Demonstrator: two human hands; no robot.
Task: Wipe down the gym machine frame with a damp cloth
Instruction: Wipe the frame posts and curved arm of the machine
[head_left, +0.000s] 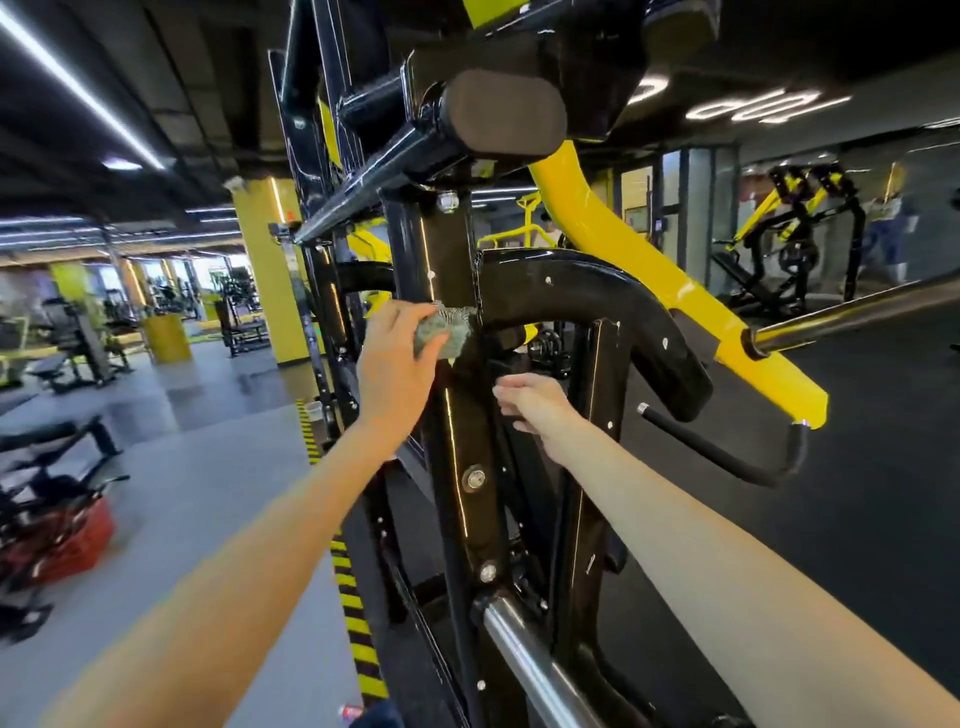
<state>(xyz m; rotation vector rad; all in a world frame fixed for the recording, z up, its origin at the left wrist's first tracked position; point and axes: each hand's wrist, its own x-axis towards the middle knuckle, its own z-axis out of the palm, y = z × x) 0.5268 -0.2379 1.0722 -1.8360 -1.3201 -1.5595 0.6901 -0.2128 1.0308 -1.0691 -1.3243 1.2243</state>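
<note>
2 bare hands are raised to the gym machine frame, a gloss-black steel structure with yellow moving parts. The left hand grips a cloth, with the fingers over its top and the thumb under its lower edge. The cloth is a small folded wad, mottled grey-green, with a paler patterned edge at its upper right. It is pressed against the front face of the upright post, at the joint where the curved tube meets that post.

The right hand is lower and to the right, in the gap between the upright post and a vertical plate. Its fingers curl toward a dark member there. Whether they hold it cannot be determined, because the fingertips blend into the black metal.

The frame paint is glossy and reflects the ceiling lights as narrow bright streaks along the post edges. 3 silver bolt heads show on the post, 1 above the cloth and 2 below it. Small white specks dot the curved tube. A yellow arm passes behind the curved tube and slopes down to the right. A black foam pad sits above the post. A chrome bar projects from the frame base toward the camera. Yellow-and-black hazard tape runs along the floor on the left side of the frame.
</note>
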